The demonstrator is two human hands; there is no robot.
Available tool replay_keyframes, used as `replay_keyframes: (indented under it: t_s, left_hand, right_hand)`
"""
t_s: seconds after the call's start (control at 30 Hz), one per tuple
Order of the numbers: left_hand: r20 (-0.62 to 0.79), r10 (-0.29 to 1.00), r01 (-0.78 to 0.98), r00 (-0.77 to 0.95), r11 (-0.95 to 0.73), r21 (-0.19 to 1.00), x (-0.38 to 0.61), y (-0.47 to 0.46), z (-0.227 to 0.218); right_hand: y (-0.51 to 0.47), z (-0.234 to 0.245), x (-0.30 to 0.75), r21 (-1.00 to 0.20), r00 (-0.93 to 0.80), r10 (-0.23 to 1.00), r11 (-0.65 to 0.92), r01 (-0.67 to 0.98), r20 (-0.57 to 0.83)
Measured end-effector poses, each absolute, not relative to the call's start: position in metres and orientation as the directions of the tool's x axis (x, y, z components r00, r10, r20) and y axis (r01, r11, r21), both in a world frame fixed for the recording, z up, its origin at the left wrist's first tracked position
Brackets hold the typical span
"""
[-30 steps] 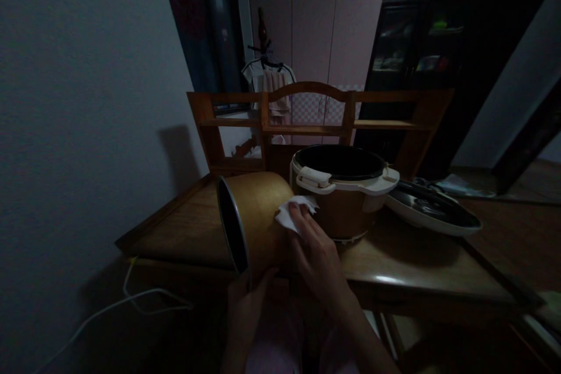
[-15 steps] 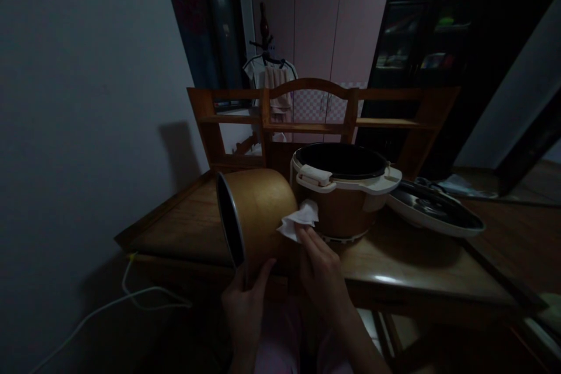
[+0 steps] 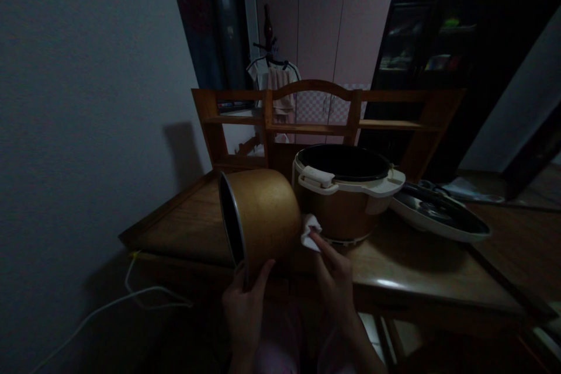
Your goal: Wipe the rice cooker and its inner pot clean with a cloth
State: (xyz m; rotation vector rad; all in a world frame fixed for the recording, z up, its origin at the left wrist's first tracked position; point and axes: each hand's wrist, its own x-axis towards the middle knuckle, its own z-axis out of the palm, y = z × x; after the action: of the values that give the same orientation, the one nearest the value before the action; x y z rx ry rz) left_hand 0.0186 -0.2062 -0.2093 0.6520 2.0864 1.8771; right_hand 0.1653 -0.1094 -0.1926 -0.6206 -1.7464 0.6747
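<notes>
A gold-coloured inner pot [image 3: 267, 210] with a dark inside lies tilted on its side, its mouth turned left. My left hand [image 3: 246, 298] grips its rim at the bottom, thumb on the outer wall. Pinched in the fingers of my right hand [image 3: 335, 272] is a crumpled white cloth or tissue [image 3: 311, 232], close by the pot's base; whether it touches the base I cannot tell. Just behind stands a rice cooker body [image 3: 339, 210] in gold and cream, uncovered, with a dark opening and a cream latch at the front.
The cooker's round lid [image 3: 438, 213] rests upside down on the wooden desk [image 3: 407, 274], right of the body. A wooden shelf rack [image 3: 315, 127] runs along the desk's back. A white cable [image 3: 158, 289] hangs at the left, near the wall [image 3: 96, 99].
My right hand has shifted right with the white cloth, from the pot's side to by its base. The cloth looks more bunched. My left hand keeps its hold on the rim.
</notes>
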Motion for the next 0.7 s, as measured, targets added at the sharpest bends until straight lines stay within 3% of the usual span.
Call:
replay_keyframes:
  t_s: [0.13,0.3,0.53,0.7]
  left_hand:
    - [0.174,0.502,0.205,-0.847,0.007,0.979,0.017,-0.207,-0.212]
    - [0.217,0.516,0.267,-0.828,0.023,0.963,0.013,-0.208,-0.219]
    - [0.161,0.527,0.195,-0.835,0.008,0.981,0.014,-0.208,-0.220]
    - [0.185,0.499,0.221,-0.846,0.013,0.975,0.014,-0.205,-0.219]
  right_hand:
    - [-0.107,-0.158,0.159,-0.555,-0.211,0.560,0.827,0.088,0.801]
    - [-0.102,-0.106,0.135,-0.344,-0.407,0.380,0.925,0.162,0.830]
    - [-0.098,-0.087,0.116,-0.221,-0.609,0.278,0.960,0.169,0.743]
    - [-0.098,-0.086,0.120,-0.215,-0.649,0.265,0.964,0.158,0.713]
